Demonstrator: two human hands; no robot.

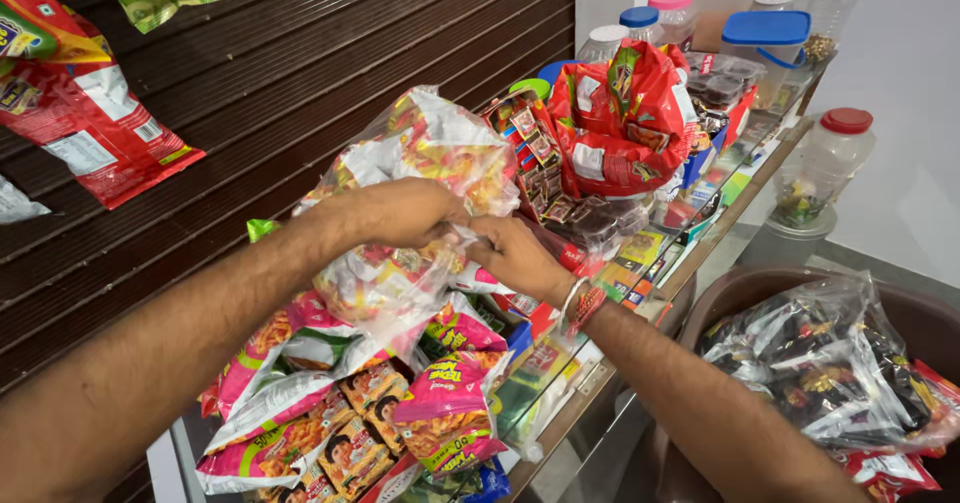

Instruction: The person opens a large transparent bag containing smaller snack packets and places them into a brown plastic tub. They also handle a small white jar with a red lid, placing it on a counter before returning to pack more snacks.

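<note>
Both hands closed on clear plastic bag [420,178] of small snack packets: left hand [405,213] pinched its middle, right hand [515,253] gripped beside it; bag held above pink snack packets [445,408] on counter [590,388], brown tub [740,293] at right

One head-worn camera is looking down and forward from just above the person's own arms, sitting close over the fingers [455,231]. Beyond the fingers it is facing along the bench [690,268] toward the far jars [830,163]; below the fingers it is catching the snack packets [445,413].
</note>
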